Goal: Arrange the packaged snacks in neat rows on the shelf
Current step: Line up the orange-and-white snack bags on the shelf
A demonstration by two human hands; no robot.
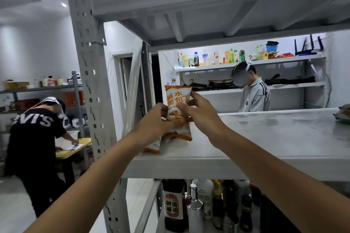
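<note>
Head view: the left hand (155,121) grips the bag (177,96) low and the right hand (198,111) pinches its upper edge, standing it near the shelf's (265,138) left front. A second bag (151,147) sits at the lip. The puffy, glossy film pouch could topple or slide off the smooth grey metal.

Snack packet (178,100): white pouch, orange trim top and bottom, large orange characters on its face. Stands upright, slightly puffed, at the front left corner of the grey metal shelf (265,138); whether its bottom edge touches the shelf is unclear. Left hand (157,121) grips its lower half, right hand (198,111) pinches its upper right edge. Second packet (152,146), same orange-and-white, just left of it on the shelf, mostly hidden.
</note>
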